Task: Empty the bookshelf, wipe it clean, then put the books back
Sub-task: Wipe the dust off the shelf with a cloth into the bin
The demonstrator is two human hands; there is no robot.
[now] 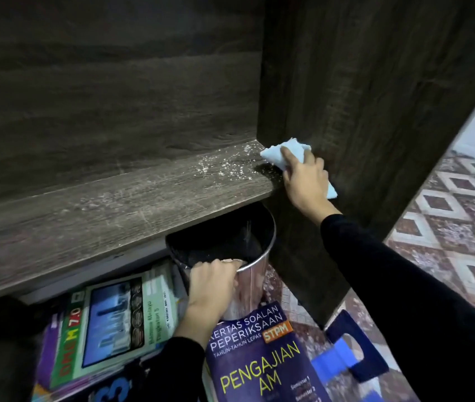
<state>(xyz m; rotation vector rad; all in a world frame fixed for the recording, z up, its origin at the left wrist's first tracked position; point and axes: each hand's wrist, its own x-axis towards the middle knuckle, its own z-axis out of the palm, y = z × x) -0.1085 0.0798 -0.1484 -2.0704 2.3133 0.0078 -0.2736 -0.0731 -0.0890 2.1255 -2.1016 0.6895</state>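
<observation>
Dark wood-grain shelf board [108, 210]: bare of books, with white crumbs and dust [224, 166] scattered over its right rear part.

Right hand [305, 181] at the board's right end, fingers nearly straight and together, pressing a pale blue crumpled cloth [274, 153] into the corner where the board meets the dark side panel [346, 97].

Left hand [213, 285] below the board's front edge, fingers clamped over the rim of a shiny round metal bin [249, 288]. The bin's mouth sits under the right part of the edge.

Books lie flat below the board: a green-and-purple textbook [108, 326] to the left of the bin, a dark blue exam-paper book [253, 358] nearer the camera.

Risks, as judged:
- The bin covers only a short stretch of the edge. A wide or fast sweep would send crumbs past its rim onto the books.
- Crumbs lying left of the cloth need drawing toward the bin; a leftward push spreads them.
- The one-handed rim grip may let the bin tilt and spill.
- Grit may stay in the corner seam.
</observation>
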